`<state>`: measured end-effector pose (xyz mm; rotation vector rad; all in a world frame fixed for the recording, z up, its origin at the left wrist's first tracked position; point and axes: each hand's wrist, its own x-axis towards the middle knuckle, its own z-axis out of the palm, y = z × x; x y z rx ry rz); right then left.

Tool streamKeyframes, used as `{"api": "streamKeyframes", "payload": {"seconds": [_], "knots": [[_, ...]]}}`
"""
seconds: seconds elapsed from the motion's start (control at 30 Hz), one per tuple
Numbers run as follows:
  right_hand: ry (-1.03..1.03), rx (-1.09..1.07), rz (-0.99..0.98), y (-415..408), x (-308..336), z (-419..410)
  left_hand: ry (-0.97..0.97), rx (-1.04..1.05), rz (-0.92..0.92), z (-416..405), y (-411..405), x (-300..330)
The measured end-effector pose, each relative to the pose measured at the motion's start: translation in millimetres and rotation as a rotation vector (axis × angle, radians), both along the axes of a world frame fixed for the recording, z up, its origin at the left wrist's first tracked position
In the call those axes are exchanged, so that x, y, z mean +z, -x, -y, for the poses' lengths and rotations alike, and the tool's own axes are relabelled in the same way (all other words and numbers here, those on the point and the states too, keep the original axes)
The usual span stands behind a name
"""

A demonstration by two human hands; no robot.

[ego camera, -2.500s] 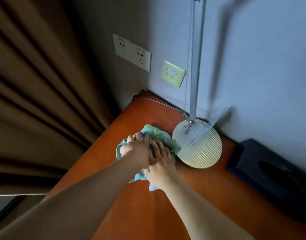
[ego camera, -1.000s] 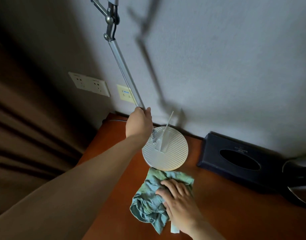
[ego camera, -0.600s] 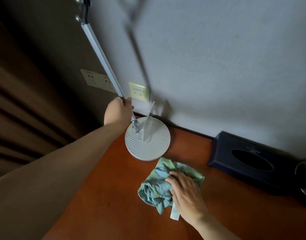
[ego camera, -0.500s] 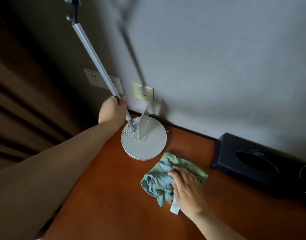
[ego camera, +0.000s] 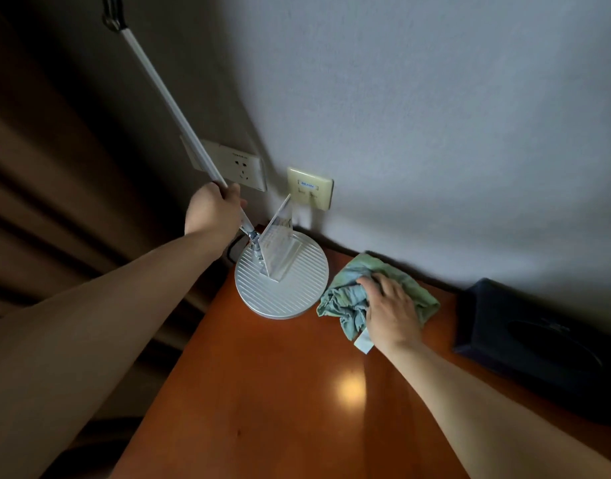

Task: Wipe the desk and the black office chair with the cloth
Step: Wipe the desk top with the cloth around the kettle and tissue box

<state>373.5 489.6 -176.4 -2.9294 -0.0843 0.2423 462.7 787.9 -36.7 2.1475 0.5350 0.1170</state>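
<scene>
Fingers [ego camera: 383, 288] of the right hand [ego camera: 392, 314] are spread flat and pressed down on the cloth [ego camera: 345, 299], which is pinned against the desk [ego camera: 297, 402] rather than gripped — no fold is seen to be pinched between them. The cloth (a crumpled, pale green-blue piece with a small white tag at its near edge) is laid on the orange-brown desk top close to the wall [ego camera: 435, 115], just beside the round ribbed lamp base [ego camera: 283, 288] and to its right. A dark tissue box [ego camera: 539, 344] is seen farther right on the desk, apart from the cloth.

The lamp pole [ego camera: 172, 108] is grasped low down by the left hand [ego camera: 214, 210], whose fingers are clenched around it just above the joint at the base. The pole is tilted up and to the left, away from the base. A clear angled stand [ego camera: 278, 243] is set on the lamp base beside the joint.

On the wall behind, a white power socket [ego camera: 238, 167] and a cream data plate [ego camera: 311, 188] are mounted side by side — the socket is partly crossed by the pole. A brown curtain [ego camera: 55, 219] is hung at the left. The black office chair is not seen.
</scene>
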Motion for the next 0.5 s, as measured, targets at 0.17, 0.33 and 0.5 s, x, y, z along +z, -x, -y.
{"api": "streamKeyframes", "payload": {"seconds": [0.17, 0.33, 0.5], "knots": [[0.026, -0.037, -0.108, -28, 10, -18, -0.004, -0.022, 0.000, -4, -5, 1], [0.099, 0.105, -0.109, -14, 11, -11, -0.096, -0.010, -0.019, 2, 0, -3], [0.046, 0.274, -0.024, 41, 8, 1, -0.222, 0.013, -0.048, 12, 13, -3]]}}
